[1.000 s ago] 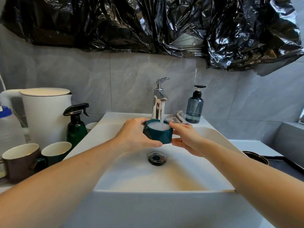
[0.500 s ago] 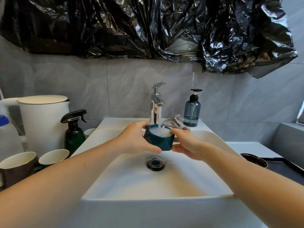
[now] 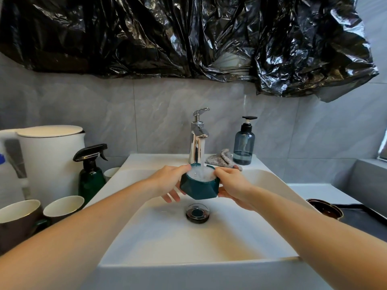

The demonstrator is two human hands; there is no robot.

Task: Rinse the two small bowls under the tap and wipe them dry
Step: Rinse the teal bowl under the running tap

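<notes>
Teal and faceted, the small bowl [image 3: 200,186] is being held in the air over the white sink [image 3: 209,262], right under the tap [image 3: 198,139], whose stream is falling straight into it and foaming the water white up to the rim. The left hand [image 3: 169,183] is gripping the bowl's left wall, thumb at the rim and fingers curling beneath; the right hand [image 3: 232,185] is gripping the right wall the same way, so both grips are clamped on the bowl. Both forearms are reaching forward and slightly inward from the near edge of the sink, wrists fairly level, keeping the bowl close to upright.

Judging from this, the rinsing of one bowl is under way and wiping is not yet begun. The next move seems to call for tipping the bowl to pour the water toward the drain [image 3: 197,213] just below it, then reaching for the crumpled cloth [image 3: 222,162] lying behind the bowl, beside the tap. A wet glazed wall could slip, so a firm hold is advisable.

Which thing is the second bowl I cannot tell. Left of the sink, two cups [image 3: 41,212] are standing on the counter near a green spray bottle [image 3: 91,174].
</notes>
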